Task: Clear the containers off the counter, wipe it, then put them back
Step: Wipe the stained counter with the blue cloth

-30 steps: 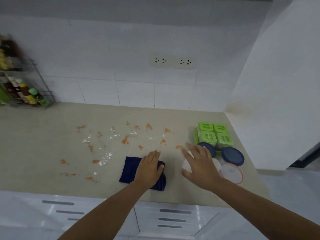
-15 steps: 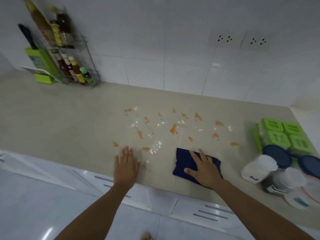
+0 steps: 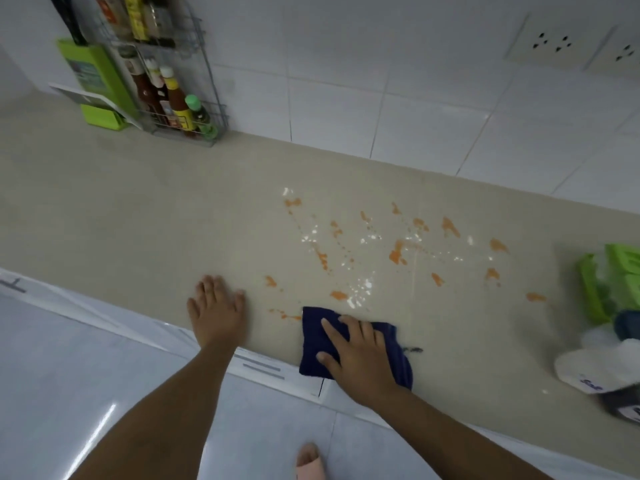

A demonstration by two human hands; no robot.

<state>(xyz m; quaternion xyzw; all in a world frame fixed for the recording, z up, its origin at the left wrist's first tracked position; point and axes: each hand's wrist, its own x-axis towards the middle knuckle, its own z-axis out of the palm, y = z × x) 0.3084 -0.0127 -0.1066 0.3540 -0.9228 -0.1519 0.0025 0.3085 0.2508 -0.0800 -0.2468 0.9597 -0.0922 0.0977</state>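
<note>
Counter: beige stone-look counter (image 3: pixel 138 216) runs from the left edge to the right edge, its back edge meeting the white tiled wall (image 3: pixel 398 109), its front edge above white glossy cabinet fronts (image 3: pixel 263 368).
Wall fittings: two cream socket plates (image 3: pixel 550 43) sit high on the wall toward the right.
Rack: grey wire rack (image 3: pixel 187 91) stands at the back edge near the left end, holding sauce bottles (image 3: pixel 173 98) with red, yellow and green caps; a lime green plastic holder (image 3: pixel 100 81) stands just beside it on the left.
Containers: lime green lidded plastic containers (image 3: pixel 620 282) are bunched at the right end of the counter, with a dark blue round lid (image 3: pixel 628 325) and a white tub with blue lettering (image 3: pixel 592 367) just in front of them; all are cut off by the picture's edge.
Cloth: dark blue folded cloth (image 3: pixel 315 344) lies flat near the front edge, about midway along it.
Right hand: right hand (image 3: pixel 356 351) presses palm-down on the cloth, fingers spread and flat, not clenched around it.
Left hand: left hand (image 3: pixel 216 308) rests flat and empty on the bare counter near the front edge, left of the cloth and apart from it.
Spill: orange sauce smears (image 3: pixel 396 254) and white powdery specks (image 3: pixel 360 289) are scattered between the cloth and the back edge; the nearest smear touches the cloth's far left corner.
Foot: pale pink slipper (image 3: pixel 310 462) shows on the floor below.
</note>
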